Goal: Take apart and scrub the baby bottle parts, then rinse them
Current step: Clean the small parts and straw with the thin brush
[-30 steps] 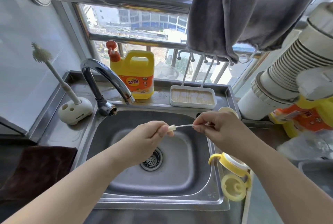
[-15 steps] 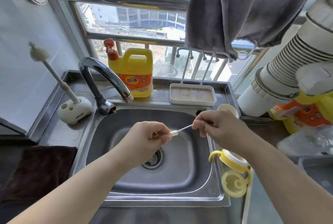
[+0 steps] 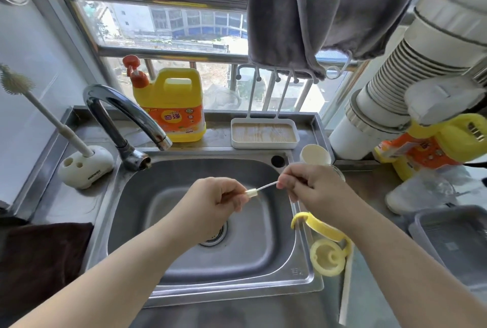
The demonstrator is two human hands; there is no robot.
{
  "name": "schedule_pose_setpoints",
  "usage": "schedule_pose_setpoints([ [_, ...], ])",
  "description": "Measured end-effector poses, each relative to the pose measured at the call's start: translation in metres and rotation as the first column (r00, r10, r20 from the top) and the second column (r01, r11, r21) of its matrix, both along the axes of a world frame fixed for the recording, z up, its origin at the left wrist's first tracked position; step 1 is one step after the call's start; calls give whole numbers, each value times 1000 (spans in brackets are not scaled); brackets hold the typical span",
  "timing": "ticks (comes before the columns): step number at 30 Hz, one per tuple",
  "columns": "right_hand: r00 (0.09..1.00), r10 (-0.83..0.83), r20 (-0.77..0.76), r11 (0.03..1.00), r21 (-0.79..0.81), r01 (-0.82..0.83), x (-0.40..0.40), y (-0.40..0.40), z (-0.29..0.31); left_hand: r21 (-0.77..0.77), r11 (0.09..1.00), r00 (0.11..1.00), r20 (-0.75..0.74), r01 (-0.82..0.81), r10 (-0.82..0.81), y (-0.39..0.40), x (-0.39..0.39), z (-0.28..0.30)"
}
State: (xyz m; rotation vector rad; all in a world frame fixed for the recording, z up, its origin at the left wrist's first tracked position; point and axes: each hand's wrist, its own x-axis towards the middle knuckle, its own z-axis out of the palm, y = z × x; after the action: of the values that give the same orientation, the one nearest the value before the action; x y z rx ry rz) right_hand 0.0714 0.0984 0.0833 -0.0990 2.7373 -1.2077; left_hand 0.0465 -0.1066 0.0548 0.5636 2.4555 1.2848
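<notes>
Over the steel sink (image 3: pixel 184 275) both hands hold a thin white straw (image 3: pixel 266 186) with a small cream tip (image 3: pixel 251 193). My left hand (image 3: pixel 213 201) pinches the cream tip end. My right hand (image 3: pixel 311 185) pinches the other end of the straw. A yellow bottle collar with handles (image 3: pixel 320 228) and a yellow ring part (image 3: pixel 328 259) rest on the sink's right rim, partly under my right forearm. A cream cup-shaped bottle part (image 3: pixel 315 155) stands behind my right hand.
The tap (image 3: pixel 123 114) arches over the sink's back left. A bottle brush stands in its white holder (image 3: pixel 84 166) at left. A yellow detergent jug (image 3: pixel 171 106) and a white tray (image 3: pixel 263 133) sit on the back ledge. A grey container (image 3: pixel 453 243) is at right.
Both hands have stayed over the sink with the straw between them; the straw's left end has dipped a little lower.
</notes>
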Motion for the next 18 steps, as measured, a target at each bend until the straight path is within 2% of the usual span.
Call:
schedule_pose_setpoints([
  [3,997,63,45,997,37,-65,8,-1,-4,-16,999,999,8,38,-38,10,0,-2],
  [6,999,-49,15,998,-35,49,10,13,-3,-9,999,999,15,52,-52,17,1,-2],
  [8,999,-52,3,998,-37,52,12,17,-2,-10,998,998,8,58,-58,21,0,-1],
  [10,1000,5,5,1000,26,-5,14,12,-4,-55,994,995,-5,99,-100,27,0,0],
  [14,1000,-3,10,996,88,2,17,15,-2,-145,974,984,42,175,-171,33,4,-2],
  [18,999,-40,-16,974,221,42,16,27,-3,-149,978,989,17,145,-145,30,0,-2],
])
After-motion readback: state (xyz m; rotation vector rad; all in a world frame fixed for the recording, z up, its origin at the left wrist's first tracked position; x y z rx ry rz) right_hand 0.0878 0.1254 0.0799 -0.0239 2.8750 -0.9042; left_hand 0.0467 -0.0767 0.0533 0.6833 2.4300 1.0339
